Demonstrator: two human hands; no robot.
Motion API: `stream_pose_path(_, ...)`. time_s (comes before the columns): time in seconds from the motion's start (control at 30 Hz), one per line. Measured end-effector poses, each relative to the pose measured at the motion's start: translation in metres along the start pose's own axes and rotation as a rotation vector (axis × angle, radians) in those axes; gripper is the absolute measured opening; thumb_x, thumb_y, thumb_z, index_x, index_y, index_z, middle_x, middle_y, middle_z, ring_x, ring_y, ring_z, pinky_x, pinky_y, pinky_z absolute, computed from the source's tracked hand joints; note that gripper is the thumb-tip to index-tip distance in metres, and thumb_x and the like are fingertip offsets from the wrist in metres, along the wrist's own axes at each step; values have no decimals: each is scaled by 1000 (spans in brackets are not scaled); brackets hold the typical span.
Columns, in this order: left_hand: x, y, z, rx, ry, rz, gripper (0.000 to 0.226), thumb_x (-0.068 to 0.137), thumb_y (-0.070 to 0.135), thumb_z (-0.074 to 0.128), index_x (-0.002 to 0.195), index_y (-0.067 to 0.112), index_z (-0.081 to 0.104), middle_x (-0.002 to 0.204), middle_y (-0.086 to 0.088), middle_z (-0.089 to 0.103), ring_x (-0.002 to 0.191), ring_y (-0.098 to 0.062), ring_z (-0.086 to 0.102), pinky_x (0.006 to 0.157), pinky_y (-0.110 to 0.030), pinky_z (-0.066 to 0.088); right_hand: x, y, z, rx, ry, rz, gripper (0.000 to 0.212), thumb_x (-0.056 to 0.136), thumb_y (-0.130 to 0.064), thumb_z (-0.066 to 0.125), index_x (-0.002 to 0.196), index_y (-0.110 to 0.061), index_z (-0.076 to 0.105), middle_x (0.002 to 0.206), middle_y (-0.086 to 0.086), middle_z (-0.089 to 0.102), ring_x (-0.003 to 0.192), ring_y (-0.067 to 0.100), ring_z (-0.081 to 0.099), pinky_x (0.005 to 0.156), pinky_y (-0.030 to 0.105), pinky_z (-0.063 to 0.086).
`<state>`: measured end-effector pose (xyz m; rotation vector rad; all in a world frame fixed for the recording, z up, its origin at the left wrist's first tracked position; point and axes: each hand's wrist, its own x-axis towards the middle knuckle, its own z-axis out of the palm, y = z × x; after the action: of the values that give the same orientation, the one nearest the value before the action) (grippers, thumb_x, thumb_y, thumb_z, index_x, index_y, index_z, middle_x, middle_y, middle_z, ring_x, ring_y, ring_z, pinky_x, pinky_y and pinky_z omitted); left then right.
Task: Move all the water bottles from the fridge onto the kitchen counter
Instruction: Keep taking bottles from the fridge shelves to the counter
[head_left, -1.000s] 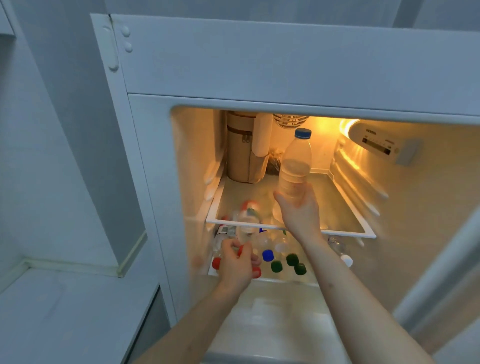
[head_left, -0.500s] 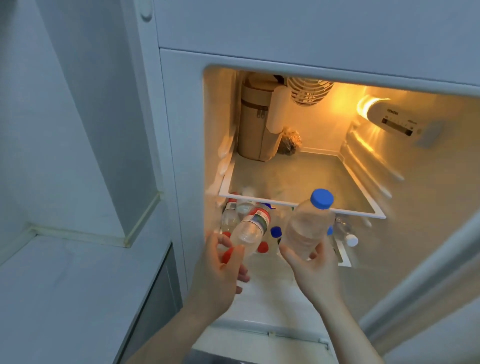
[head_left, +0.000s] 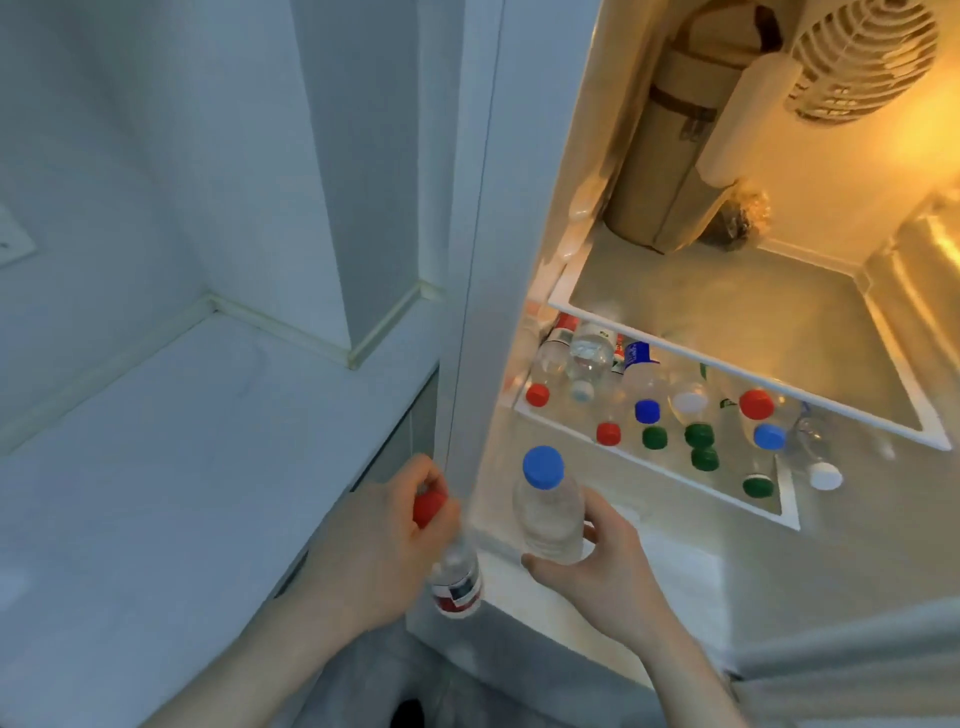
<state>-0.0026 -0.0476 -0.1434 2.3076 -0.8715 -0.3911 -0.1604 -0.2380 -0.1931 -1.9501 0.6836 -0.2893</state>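
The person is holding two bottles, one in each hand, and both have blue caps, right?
Not quite. The head view shows the right hand holding a blue-capped bottle, but the bottle in the left hand has a red cap. One bottle in each hand is right.

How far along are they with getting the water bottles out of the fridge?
No bottle shows on the visible counter yet. The left hand holds a red-capped bottle, the right hand a blue-capped bottle. Many bottles still lie on the fridge's lower shelf.
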Motion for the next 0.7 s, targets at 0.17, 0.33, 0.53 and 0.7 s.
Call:
stream_pose_path(0.17,-37,-28,-5,44,97,-213,16,96,52,52,89,38,48,59,4,58,57,-9,54,51,-25,33,10,-9,29,12,-271,-24,48,75,-6,86,111,-32,69,101,-16,74,87,0,68,75,17,53)
stream_pose_path(0.33,-90,-48,-20,5,264,-398,14,95,49,54,94,36,51,59,9,59,54,-12,52,54,-33,43,17,-22,67,31,-487,-107,34,74,-9,84,95,-30,67,82,-11,70,71,4,60,65,27,50)
stream_pose_path(0.53,-170,-61,-41,41,476,-595,17,92,49,61,90,34,54,61,11,62,56,-12,55,55,-31,43,3,-49,123,-2,-695,-209,37,68,-29,88,98,-27,65,89,-7,73,78,12,67,75,40,58)
stream_pose_path(0.7,-247,-73,-55,53,660,-762,15,88,47,65,88,35,57,63,13,61,57,-12,54,58,-33,45,-23,-79,171,-41,-874,-342,39,68,-23,94,94,-27,65,88,-9,73,78,4,68,72,26,54)
